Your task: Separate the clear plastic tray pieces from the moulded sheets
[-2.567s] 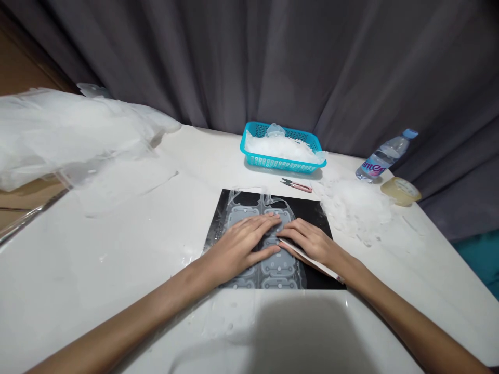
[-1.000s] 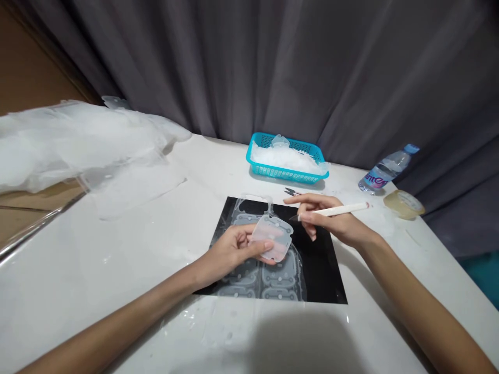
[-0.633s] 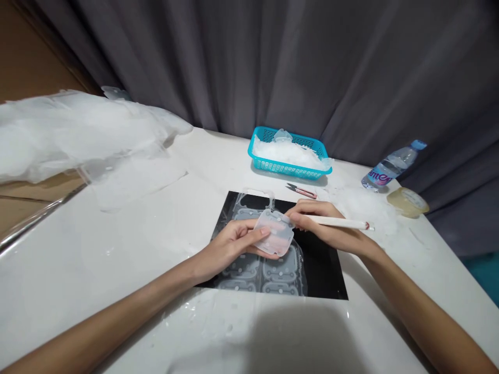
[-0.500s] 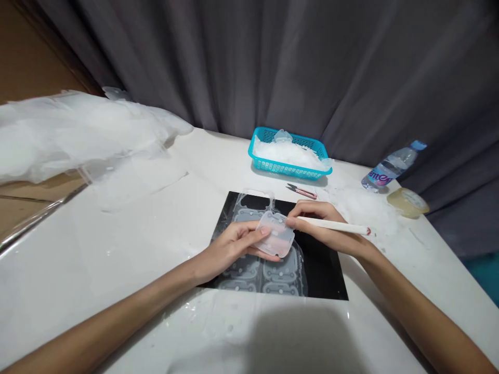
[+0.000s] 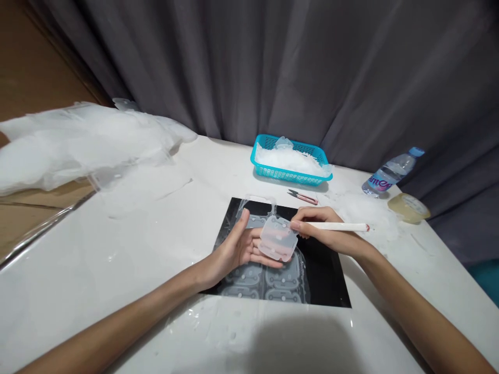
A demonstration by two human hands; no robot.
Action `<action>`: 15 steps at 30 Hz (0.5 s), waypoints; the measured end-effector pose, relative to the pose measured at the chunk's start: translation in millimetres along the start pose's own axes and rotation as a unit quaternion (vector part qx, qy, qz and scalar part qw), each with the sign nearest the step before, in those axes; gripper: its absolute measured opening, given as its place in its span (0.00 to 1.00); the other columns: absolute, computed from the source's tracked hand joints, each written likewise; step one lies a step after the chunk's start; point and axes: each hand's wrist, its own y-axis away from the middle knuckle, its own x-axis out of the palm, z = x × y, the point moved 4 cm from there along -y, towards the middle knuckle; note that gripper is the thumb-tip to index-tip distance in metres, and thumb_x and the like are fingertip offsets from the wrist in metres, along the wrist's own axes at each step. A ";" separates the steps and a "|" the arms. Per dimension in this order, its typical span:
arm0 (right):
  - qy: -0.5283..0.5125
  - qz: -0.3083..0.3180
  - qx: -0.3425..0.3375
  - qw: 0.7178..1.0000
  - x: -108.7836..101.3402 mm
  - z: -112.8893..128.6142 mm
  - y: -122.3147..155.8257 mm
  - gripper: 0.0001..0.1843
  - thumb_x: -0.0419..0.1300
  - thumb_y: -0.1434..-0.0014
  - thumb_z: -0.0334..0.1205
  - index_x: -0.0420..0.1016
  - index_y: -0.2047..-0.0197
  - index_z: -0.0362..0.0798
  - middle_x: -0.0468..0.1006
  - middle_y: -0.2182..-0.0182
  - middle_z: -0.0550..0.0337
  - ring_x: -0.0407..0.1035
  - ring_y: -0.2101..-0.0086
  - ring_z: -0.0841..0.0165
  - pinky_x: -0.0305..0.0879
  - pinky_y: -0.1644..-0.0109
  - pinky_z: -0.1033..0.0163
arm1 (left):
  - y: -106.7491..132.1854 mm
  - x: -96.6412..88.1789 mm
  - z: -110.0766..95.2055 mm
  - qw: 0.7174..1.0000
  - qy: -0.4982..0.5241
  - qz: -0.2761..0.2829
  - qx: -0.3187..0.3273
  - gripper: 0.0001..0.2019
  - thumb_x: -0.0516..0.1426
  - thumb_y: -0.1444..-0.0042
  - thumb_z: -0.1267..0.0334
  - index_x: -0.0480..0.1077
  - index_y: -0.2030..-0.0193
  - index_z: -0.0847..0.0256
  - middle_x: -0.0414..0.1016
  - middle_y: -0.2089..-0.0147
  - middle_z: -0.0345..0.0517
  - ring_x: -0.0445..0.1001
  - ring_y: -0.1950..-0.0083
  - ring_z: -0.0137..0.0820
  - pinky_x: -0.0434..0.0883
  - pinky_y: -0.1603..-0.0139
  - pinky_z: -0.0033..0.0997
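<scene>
A translucent plastic piece (image 5: 278, 238) with rounded corners rests on the fingers of my left hand (image 5: 237, 248), palm up, thumb raised off it. My right hand (image 5: 325, 232) is closed on a white pen-like tool (image 5: 337, 226), its tip touching the right edge of the piece. Both hands hover over a clear plastic sheet of moulded shapes (image 5: 268, 272) that lies on a black mat (image 5: 323, 270).
A turquoise basket (image 5: 290, 174) of clear plastic scraps stands at the back. Small pink snips (image 5: 303, 197) lie in front of it. More scraps (image 5: 360, 208), a water bottle (image 5: 390, 172) and a tape roll (image 5: 408, 207) are at the right. Crumpled plastic film (image 5: 78, 143) fills the left.
My hands lifted off the sheet; the left now carries a separated plastic piece and the right brought the tool's tip to it. In the last half second my left thumb lifted off the piece.
</scene>
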 end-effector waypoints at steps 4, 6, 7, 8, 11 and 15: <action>0.036 -0.083 -0.016 0.996 -23.8 4.5 -9.8 0.18 0.64 0.34 0.53 0.80 0.67 0.46 0.75 0.72 0.62 0.68 0.71 0.69 0.63 0.66 0.64 | 6.8 -20.3 -13.1 0.971 -0.213 -0.096 0.046 0.32 0.52 0.30 0.38 0.70 0.32 0.61 0.79 0.38 0.61 0.80 0.41 0.46 0.74 0.38 0.49; 0.087 -0.183 -0.035 0.979 -48.1 8.1 -23.3 0.18 0.64 0.35 0.53 0.80 0.66 0.46 0.77 0.71 0.61 0.69 0.69 0.67 0.63 0.65 0.63 | 13.1 -34.1 -21.9 0.922 -0.357 -0.133 0.066 0.27 0.57 0.31 0.45 0.68 0.30 0.55 0.76 0.35 0.56 0.77 0.37 0.44 0.71 0.34 0.50; 0.123 -0.242 -0.050 0.961 -62.1 10.2 -32.1 0.17 0.63 0.34 0.52 0.81 0.65 0.46 0.78 0.70 0.59 0.70 0.68 0.66 0.64 0.63 0.62 | 16.0 -40.6 -25.5 0.898 -0.413 -0.136 0.073 0.26 0.58 0.31 0.46 0.68 0.31 0.53 0.75 0.34 0.54 0.75 0.36 0.44 0.70 0.32 0.51; 0.167 -0.295 -0.067 0.938 -75.8 12.2 -42.1 0.17 0.62 0.34 0.51 0.81 0.64 0.46 0.79 0.69 0.58 0.71 0.67 0.65 0.64 0.61 0.61 | 18.4 -46.6 -28.2 0.877 -0.456 -0.129 0.077 0.25 0.59 0.31 0.46 0.68 0.31 0.52 0.73 0.33 0.53 0.73 0.34 0.45 0.69 0.31 0.52; 0.300 -0.342 -0.116 0.883 -103.9 14.4 -77.7 0.17 0.60 0.33 0.49 0.82 0.64 0.46 0.81 0.66 0.53 0.72 0.63 0.60 0.65 0.54 0.56 | 23.1 -60.0 -33.5 0.829 -0.543 -0.095 0.093 0.27 0.61 0.34 0.45 0.67 0.31 0.50 0.70 0.31 0.51 0.68 0.30 0.47 0.66 0.28 0.53; 0.316 -0.271 -0.132 0.900 -99.8 6.3 -101.4 0.14 0.61 0.34 0.45 0.82 0.67 0.47 0.83 0.66 0.52 0.74 0.61 0.59 0.66 0.49 0.54 | 26.0 -65.9 -33.7 0.795 -0.598 -0.056 0.082 0.32 0.62 0.37 0.41 0.65 0.30 0.49 0.66 0.28 0.51 0.64 0.27 0.50 0.64 0.27 0.54</action>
